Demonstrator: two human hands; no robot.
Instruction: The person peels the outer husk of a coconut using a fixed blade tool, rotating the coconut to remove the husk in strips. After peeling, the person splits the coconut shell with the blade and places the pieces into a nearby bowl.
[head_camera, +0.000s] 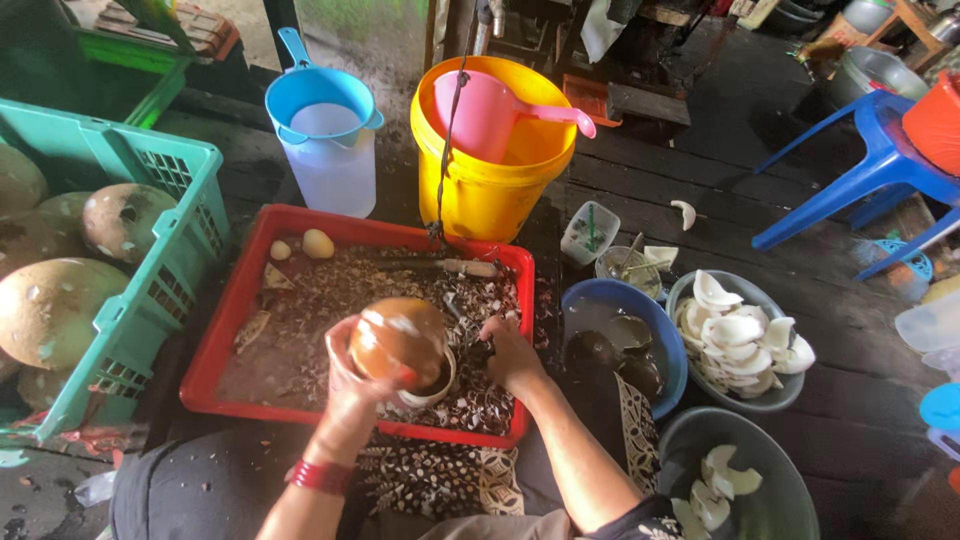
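My left hand (352, 392) grips a round brown coconut (398, 338), partly peeled with pale patches, held over a red tray (232, 310). Under the coconut sits a small white cup-like piece (437, 385). My right hand (508, 352) is closed on a dark tool whose tip lies against the coconut's right side; the tool is mostly hidden by my fingers. Brown shavings cover the tray floor. A knife with a pale handle (468, 268) lies at the tray's far side, near two small pale pieces (318, 243).
A green crate (150, 270) with several whole coconuts stands on the left. Behind the tray are a blue jug (325, 135) and a yellow bucket (490, 190) with a pink scoop. To the right are a blue basin (668, 345), grey bowls of white coconut pieces (740, 345) and a blue plastic chair (870, 170).
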